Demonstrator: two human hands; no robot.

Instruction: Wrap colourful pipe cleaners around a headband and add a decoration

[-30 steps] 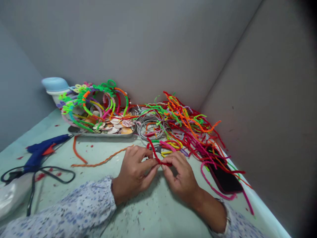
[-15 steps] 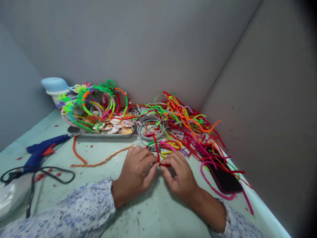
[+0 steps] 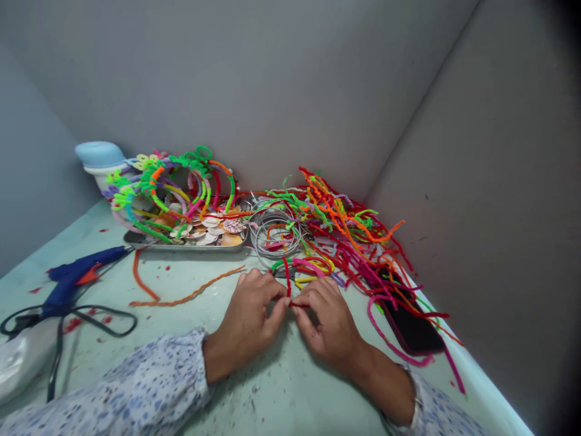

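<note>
A red pipe cleaner [image 3: 288,280] is pinched between my two hands above the table's middle. One piece of it stands up from the fingertips, and another runs sideways toward the right fingers. My left hand [image 3: 249,312] closes thumb and forefinger on it from the left. From the other side my right hand [image 3: 327,318] grips it, fingertips almost touching those of the left. Just beyond the fingers lie scissors [image 3: 313,271] with coloured wrapped handles, partly hidden by the hands. A coil of silvery wire [image 3: 275,233] rests behind them.
A metal tray [image 3: 190,247] of seashells stands back left, with pipe-cleaner headbands [image 3: 181,175] on it. A blue glue gun [image 3: 75,275] with its cord lies left. Orange pipe cleaners [image 3: 195,295] lie nearby. At right are a pipe-cleaner heap [image 3: 349,224] and a phone [image 3: 415,327].
The upright end of the red pipe cleaner looks shorter and sits slightly lower. Both hands have shifted only a little, still pinching it.
</note>
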